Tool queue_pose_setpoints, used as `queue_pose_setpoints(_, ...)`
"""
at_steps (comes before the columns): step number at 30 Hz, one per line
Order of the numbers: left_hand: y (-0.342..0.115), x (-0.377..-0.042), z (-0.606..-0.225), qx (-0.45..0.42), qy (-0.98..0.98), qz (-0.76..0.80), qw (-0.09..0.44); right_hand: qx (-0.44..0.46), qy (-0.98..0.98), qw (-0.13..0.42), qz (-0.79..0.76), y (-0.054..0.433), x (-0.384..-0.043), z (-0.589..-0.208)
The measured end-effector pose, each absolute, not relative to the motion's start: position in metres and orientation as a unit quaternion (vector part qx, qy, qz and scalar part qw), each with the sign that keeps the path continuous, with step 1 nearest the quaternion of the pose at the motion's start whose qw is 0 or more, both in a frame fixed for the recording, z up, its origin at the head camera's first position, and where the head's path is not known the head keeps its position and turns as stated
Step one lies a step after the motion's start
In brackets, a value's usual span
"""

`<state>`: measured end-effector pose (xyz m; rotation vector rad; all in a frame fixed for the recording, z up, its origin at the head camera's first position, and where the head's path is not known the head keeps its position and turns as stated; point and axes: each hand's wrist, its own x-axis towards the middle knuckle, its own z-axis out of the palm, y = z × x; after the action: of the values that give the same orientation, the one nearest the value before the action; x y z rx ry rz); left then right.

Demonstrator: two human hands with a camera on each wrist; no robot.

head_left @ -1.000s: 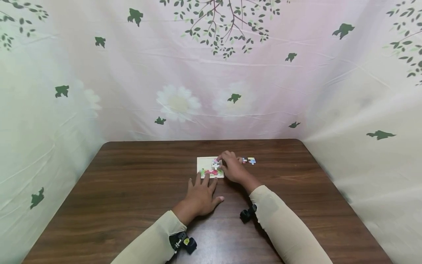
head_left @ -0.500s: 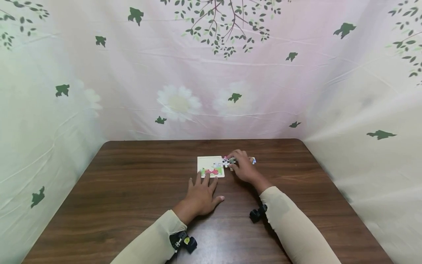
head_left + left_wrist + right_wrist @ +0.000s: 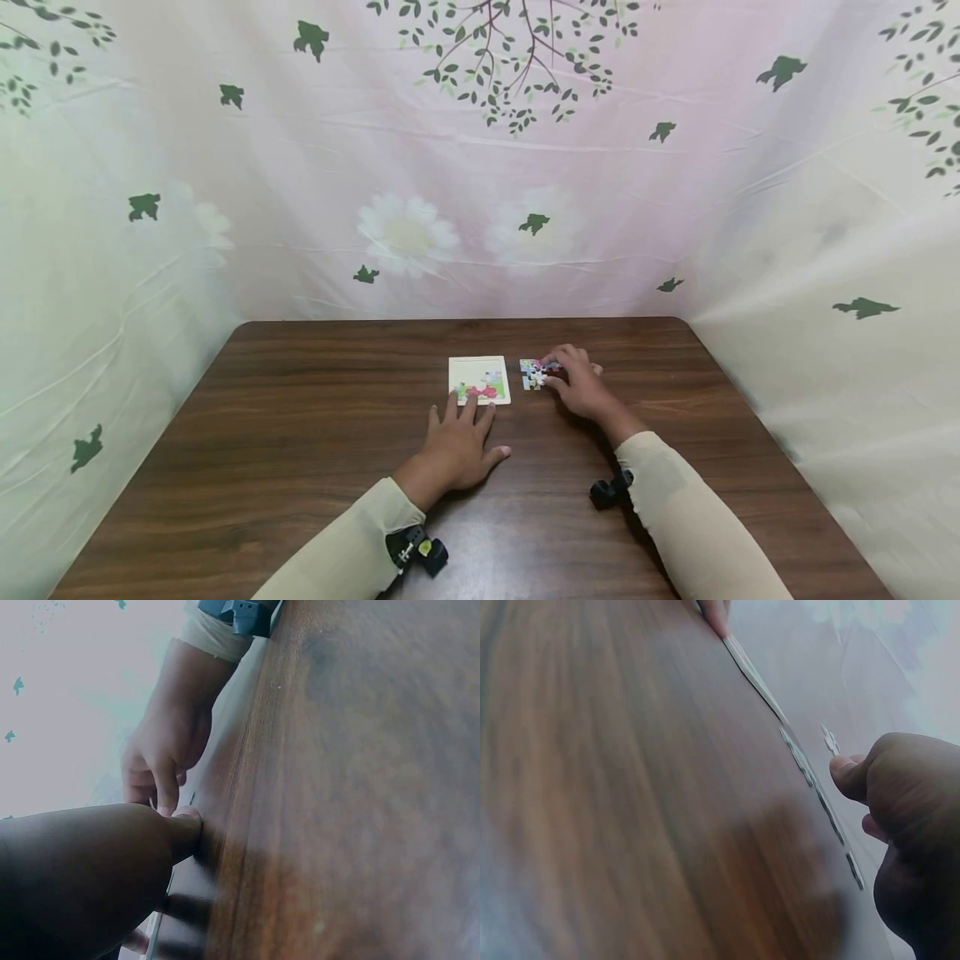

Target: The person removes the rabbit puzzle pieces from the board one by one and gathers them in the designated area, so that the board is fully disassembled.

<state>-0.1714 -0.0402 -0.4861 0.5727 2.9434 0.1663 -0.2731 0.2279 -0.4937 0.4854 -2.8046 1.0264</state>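
Observation:
My right hand [image 3: 583, 390] pinches a jigsaw puzzle piece [image 3: 830, 741] between thumb and fingers. That piece is raised a little above other loose puzzle pieces [image 3: 527, 367] lying on the table, right of the puzzle board [image 3: 467, 370]. My left hand [image 3: 455, 450] lies with spread, straight fingers, its fingertips at the near edge of the board. The board is a pale square tray, with red, green and grey picture pieces fitted along its near and right part. In the left wrist view the left hand [image 3: 90, 877] covers most of the board.
The brown wooden table [image 3: 315, 383] carries the board near its far side. A printed cloth [image 3: 300, 183] with leaves, birds and flowers hangs behind and at both sides. Several thin pieces [image 3: 796, 757] lie in a row beside the board.
The right hand has moved right, from over the board to over the loose pieces, carrying the puzzle piece with it. The left hand has stayed in place.

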Motion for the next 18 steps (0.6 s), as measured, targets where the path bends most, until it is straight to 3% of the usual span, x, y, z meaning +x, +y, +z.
queue_pose_setpoints(18, -0.039, -0.169, -0.486, 0.186, 0.978, 0.066, 0.068, 0.159, -0.929, 0.062, 0.329, 0.255, -0.269, -0.499)
